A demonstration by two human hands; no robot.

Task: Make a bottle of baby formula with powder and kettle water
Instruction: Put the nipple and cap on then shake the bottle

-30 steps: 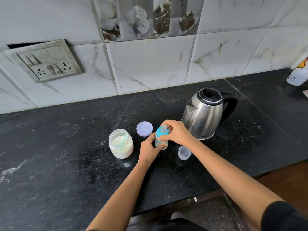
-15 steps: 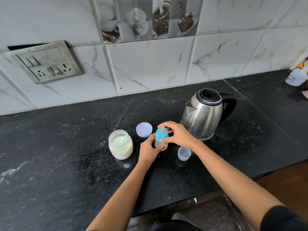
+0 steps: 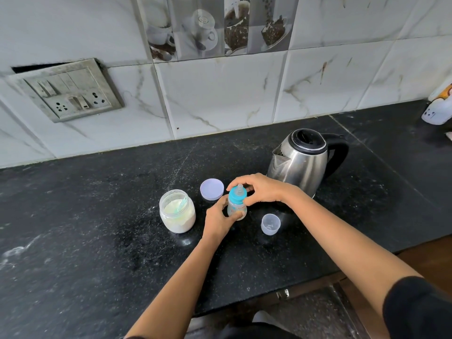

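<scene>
A small clear baby bottle with a blue collar and clear teat stands upright on the black counter. My left hand grips the bottle's body from the left. My right hand curls its fingers round the blue collar from the right. Left of the bottle stands an open glass jar of white powder with a pale scoop inside. The jar's lilac lid lies flat behind the bottle. The steel kettle with black lid and handle stands behind my right hand.
A small clear plastic cap sits mouth-up right of the bottle. A white container stands at the far right by the wall. A switch and socket plate is on the tiled wall at left. The counter's front edge runs below my forearms.
My right hand's fingers have shifted a little around the blue collar. The bottle, jar and kettle stay where they were.
</scene>
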